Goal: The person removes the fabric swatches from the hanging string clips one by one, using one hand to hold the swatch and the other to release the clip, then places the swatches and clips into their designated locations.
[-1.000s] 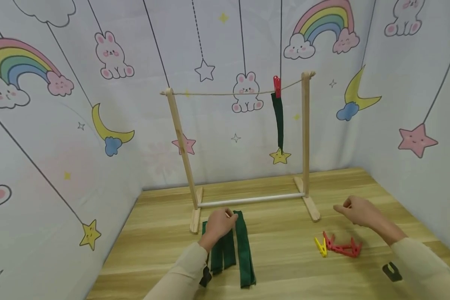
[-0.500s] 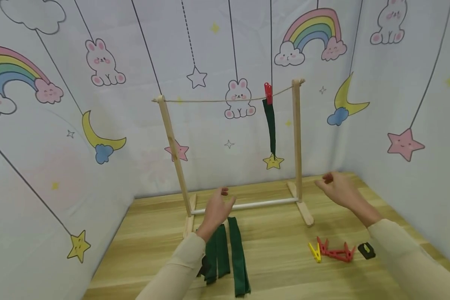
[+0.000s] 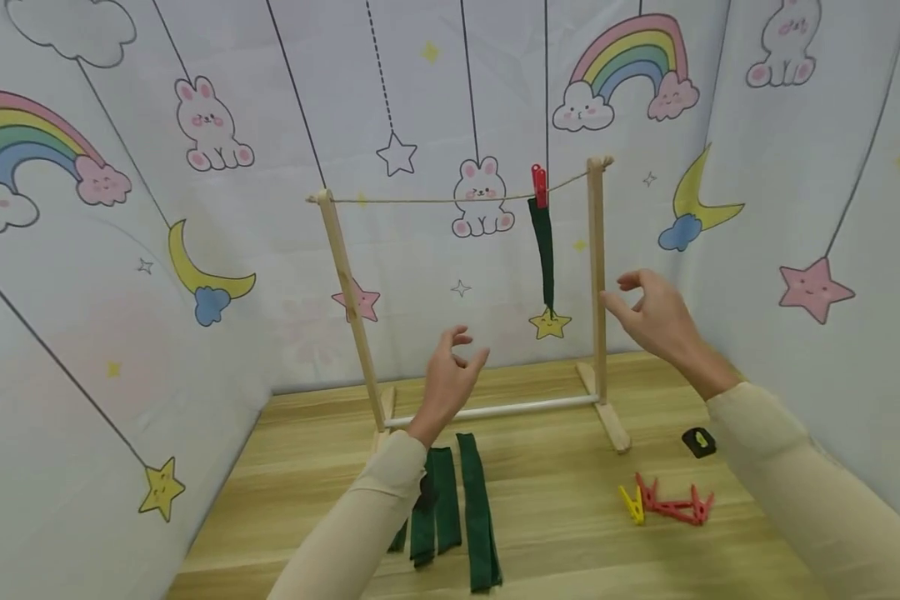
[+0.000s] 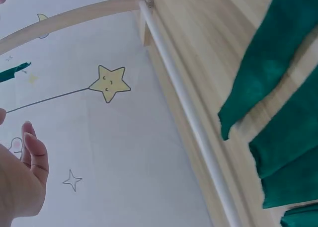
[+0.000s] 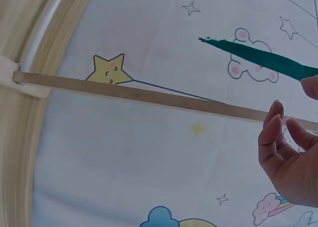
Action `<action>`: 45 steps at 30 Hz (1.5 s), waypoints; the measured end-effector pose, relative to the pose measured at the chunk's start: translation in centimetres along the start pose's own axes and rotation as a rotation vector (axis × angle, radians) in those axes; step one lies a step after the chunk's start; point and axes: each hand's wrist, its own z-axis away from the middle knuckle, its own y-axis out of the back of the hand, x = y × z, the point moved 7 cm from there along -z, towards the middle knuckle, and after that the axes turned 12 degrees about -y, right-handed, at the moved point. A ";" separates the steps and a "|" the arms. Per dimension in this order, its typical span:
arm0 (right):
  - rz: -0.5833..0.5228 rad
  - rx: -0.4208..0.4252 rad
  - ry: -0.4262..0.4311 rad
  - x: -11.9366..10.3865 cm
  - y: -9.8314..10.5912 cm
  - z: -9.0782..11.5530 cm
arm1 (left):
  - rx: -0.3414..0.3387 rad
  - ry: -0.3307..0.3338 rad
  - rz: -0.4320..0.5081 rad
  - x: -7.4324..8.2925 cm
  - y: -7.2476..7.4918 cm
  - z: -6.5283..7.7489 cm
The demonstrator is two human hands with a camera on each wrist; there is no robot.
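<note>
A dark green cloth strip [image 3: 543, 254] hangs from the rack's string [image 3: 420, 201], held by a red clothespin [image 3: 540, 187]. Level with the lower part of the rack, my left hand [image 3: 450, 375] is raised with bent, spread fingers and holds nothing. My right hand [image 3: 656, 321] is just beside the right post [image 3: 597, 275], fingers loosely bent, also holding nothing. More green cloth strips [image 3: 477, 517] lie on the table in front of the rack, some partly hidden by the left sleeve. The right wrist view has the hanging strip [image 5: 268, 60] above the right hand [image 5: 290, 162].
Several clothespins, a yellow one [image 3: 632, 505] and red ones [image 3: 673, 507], lie on the wooden table [image 3: 562, 517] at front right. A white crossbar [image 3: 510, 410] joins the rack's feet. Behind stands a printed fabric backdrop [image 3: 420, 283]. A small black device [image 3: 699, 442] shows by the right sleeve.
My left hand has let go of a green strip, which lies on the table, and has risen toward the rack. My right hand has risen and moved left toward the right post.
</note>
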 end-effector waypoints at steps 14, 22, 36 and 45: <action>-0.130 0.225 0.124 -7.0 1.4 -2.7 | 0.031 -0.025 0.126 2.1 -1.5 -3.7; -0.198 0.241 0.150 -8.2 0.9 -3.8 | 0.041 -0.004 0.204 2.7 -3.1 -4.9; -0.221 0.293 0.232 -11.6 0.4 -6.4 | 0.074 -0.036 0.292 5.2 -5.6 -7.2; -0.257 0.220 0.174 -12.9 -0.2 -7.9 | 0.029 -0.026 0.340 6.6 -5.5 -9.2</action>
